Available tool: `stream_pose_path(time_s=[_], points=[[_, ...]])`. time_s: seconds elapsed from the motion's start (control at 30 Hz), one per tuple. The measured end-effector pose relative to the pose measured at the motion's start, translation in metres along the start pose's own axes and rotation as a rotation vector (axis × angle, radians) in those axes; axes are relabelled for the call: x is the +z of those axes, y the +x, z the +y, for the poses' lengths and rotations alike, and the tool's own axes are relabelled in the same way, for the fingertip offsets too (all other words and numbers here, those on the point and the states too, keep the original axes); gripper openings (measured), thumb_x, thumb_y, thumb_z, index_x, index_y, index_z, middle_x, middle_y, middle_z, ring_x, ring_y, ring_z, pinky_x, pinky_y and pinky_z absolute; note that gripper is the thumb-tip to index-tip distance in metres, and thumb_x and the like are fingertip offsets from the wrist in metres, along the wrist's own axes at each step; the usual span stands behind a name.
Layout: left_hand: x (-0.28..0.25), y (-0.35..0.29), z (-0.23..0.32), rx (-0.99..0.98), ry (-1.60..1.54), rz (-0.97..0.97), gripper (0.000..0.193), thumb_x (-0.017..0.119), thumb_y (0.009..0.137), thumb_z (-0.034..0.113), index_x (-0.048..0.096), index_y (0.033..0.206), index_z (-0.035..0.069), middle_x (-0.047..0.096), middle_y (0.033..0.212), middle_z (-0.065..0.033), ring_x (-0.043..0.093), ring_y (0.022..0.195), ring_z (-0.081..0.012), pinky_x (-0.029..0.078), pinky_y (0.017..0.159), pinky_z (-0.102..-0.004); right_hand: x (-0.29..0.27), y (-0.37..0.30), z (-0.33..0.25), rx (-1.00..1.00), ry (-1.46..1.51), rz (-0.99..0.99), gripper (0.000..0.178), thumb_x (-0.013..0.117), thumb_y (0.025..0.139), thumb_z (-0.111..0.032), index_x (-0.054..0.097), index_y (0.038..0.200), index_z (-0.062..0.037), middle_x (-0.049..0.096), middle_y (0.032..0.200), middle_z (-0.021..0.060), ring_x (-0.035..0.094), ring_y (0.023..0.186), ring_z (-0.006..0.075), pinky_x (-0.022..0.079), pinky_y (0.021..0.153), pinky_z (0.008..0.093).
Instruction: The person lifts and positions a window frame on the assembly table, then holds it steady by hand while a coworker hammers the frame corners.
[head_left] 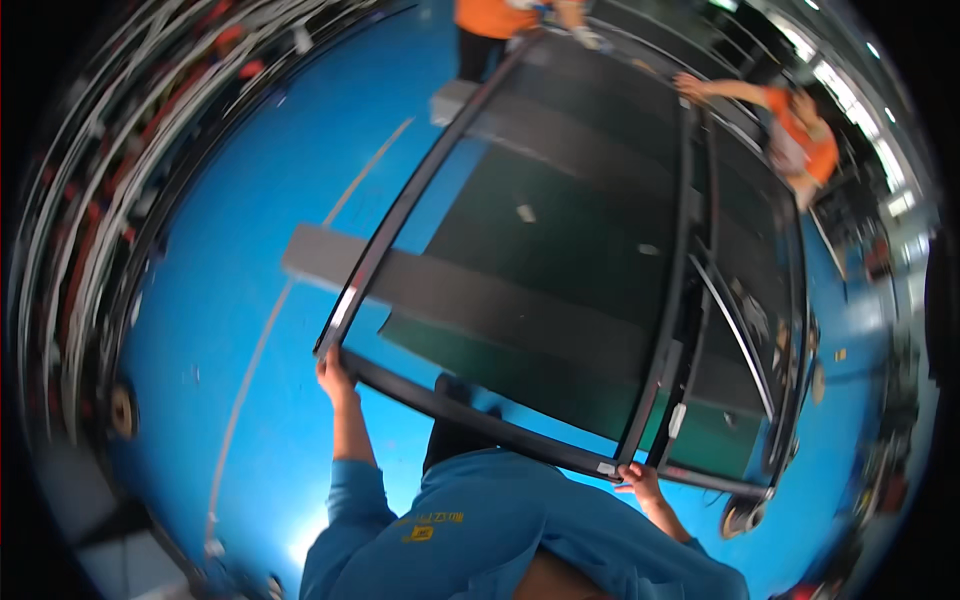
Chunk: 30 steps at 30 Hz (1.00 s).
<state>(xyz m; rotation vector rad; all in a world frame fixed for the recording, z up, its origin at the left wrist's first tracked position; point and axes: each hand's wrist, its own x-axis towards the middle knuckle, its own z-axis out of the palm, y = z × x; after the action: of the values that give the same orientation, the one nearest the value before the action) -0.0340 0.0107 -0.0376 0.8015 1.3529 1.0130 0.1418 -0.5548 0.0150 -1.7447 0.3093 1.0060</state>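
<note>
A large black rectangular frame [450,405], much like a window frame, spans the middle of the view and tilts away from me. My left hand [337,378] grips its near left corner, fingers wrapped round the bar. At its near right corner, my right hand [640,482] holds the edge with fingers and thumb. Beneath the frame lie long grey supports [340,255] and a dark green sheet [560,235]. Right beside it rests another dark frame [770,440], with a pale bar [735,335] slanting across.
Two people in orange stand at the far side: one person [497,18] behind the top edge, another person [803,130] with a hand on the frame's far right. Racks of long profiles [75,200] line the left. A caster wheel [742,515] sits at lower right. The floor [240,210] is blue.
</note>
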Motion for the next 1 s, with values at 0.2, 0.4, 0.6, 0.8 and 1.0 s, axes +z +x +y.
stream_pose_path(time_s=[0.2,0.4,0.6,0.8,1.0], points=[[0.015,0.002,0.002,-0.015,0.11,-0.03,0.038,0.067,0.073,0.034,0.053,0.089,0.002,0.058,0.078,-0.0092,0.053,0.059,-0.0149,0.043,0.047,-0.0259,0.0,-0.016,-0.016,0.003,-0.378,0.116,0.025,0.065,0.078,-0.026,0.059,0.074,-0.0026,0.058,0.069,0.0091,0.058,0.059,0.0229,0.051,0.06,0.0343],[0.018,-0.003,0.021,-0.058,0.135,0.025,0.038,0.067,0.07,0.035,0.055,0.083,0.001,0.058,0.072,-0.0098,0.052,0.055,-0.0174,0.042,0.043,-0.0275,0.024,-0.031,-0.096,-0.113,-1.054,0.451,0.025,0.063,0.074,-0.028,0.061,0.077,-0.0034,0.06,0.068,0.0108,0.057,0.062,0.0288,0.046,0.059,0.0344],[0.018,-0.001,0.021,-0.068,0.128,0.021,0.036,0.067,0.069,0.035,0.056,0.079,0.002,0.058,0.071,-0.0103,0.054,0.056,-0.0196,0.043,0.043,-0.0291,0.042,0.03,-0.102,-0.815,-0.715,0.754,0.034,0.056,0.079,-0.016,0.05,0.11,-0.0044,0.051,0.114,0.0131,0.052,0.097,0.0307,0.044,0.08,0.0363],[0.015,0.002,0.019,-0.066,0.102,-0.023,0.037,0.065,0.071,0.037,0.057,0.077,0.001,0.058,0.07,-0.0113,0.055,0.056,-0.0212,0.045,0.043,-0.0305,0.056,0.082,-0.101,-0.935,-0.729,0.788,0.043,0.052,0.079,-0.008,0.042,0.122,-0.0044,0.038,0.131,0.0144,0.038,0.119,0.0335,0.036,0.095,0.0372],[0.016,-0.006,0.025,-0.095,0.079,0.022,0.039,0.065,0.073,0.039,0.057,0.077,0.001,0.057,0.067,-0.012,0.055,0.054,-0.0214,0.045,0.041,-0.0308,0.057,0.083,-0.097,-0.898,-0.831,0.814,0.045,0.049,0.08,-0.003,0.04,0.124,-0.0048,0.034,0.134,0.0143,0.034,0.121,0.0325,0.033,0.097,0.038]])
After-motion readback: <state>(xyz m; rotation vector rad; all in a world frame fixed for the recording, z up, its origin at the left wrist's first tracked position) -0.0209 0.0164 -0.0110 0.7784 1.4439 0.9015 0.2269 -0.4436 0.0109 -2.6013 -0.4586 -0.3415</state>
